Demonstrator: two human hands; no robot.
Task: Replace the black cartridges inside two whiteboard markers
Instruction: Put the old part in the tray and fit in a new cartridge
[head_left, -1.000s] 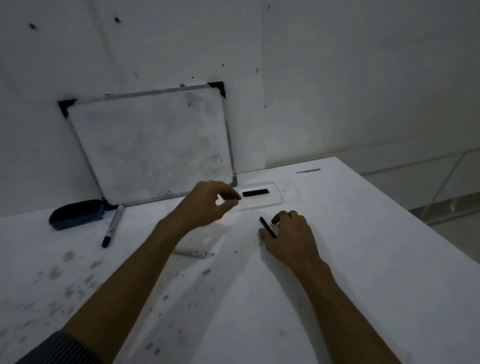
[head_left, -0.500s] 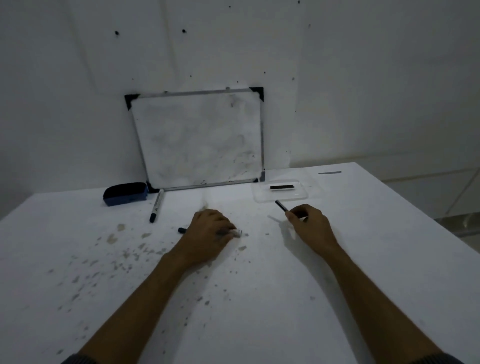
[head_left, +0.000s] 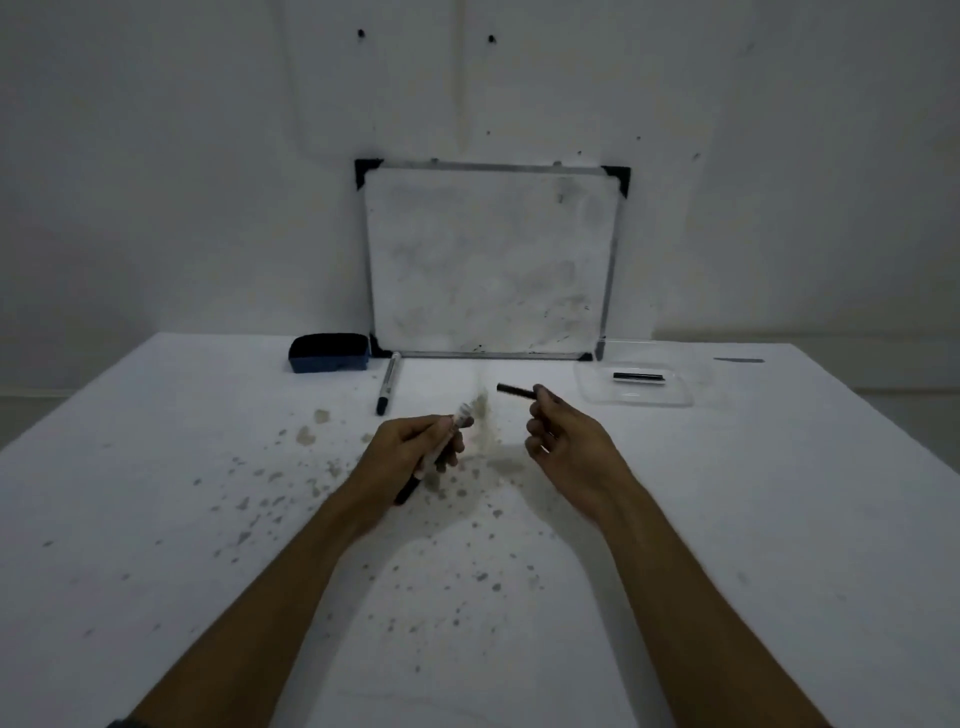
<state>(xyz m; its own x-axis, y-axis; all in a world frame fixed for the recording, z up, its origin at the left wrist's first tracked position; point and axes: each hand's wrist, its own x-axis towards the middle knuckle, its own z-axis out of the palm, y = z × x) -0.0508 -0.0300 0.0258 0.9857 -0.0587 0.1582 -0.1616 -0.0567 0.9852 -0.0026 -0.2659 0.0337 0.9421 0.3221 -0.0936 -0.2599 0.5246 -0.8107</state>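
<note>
White surface (head_left: 753, 519), speckled with grey-brown stains across its middle and left, fills the lower frame. Whiteboard (head_left: 491, 262) with black corner pieces stands at the far edge, leaning against the wall, face smudged.

Clear shallow tray (head_left: 636, 397) lies on the surface to the right of the whiteboard's lower corner. Contents: one black cartridge (head_left: 639, 376), lying flat and crosswise, on what looks like a white strip. Nothing more can be made out in the tray.

Blue-and-black eraser (head_left: 330, 353) sits left of the whiteboard, touching or just beside its lower left corner. A second marker (head_left: 388, 383) lies on the surface between eraser and whiteboard, dark tip pointing toward the camera.

Left hand (head_left: 410, 454) is raised over the stained area, fingers curled tight around a marker body (head_left: 441, 447); pale open end points up and away, black end sticks out below the palm.

Right hand (head_left: 563, 441) is raised just beside the left, apart from it. Thumb and fingertips pinch a loose black cartridge (head_left: 514, 391) at its right end; the free end points left, near the marker body's open end but not touching it
</note>
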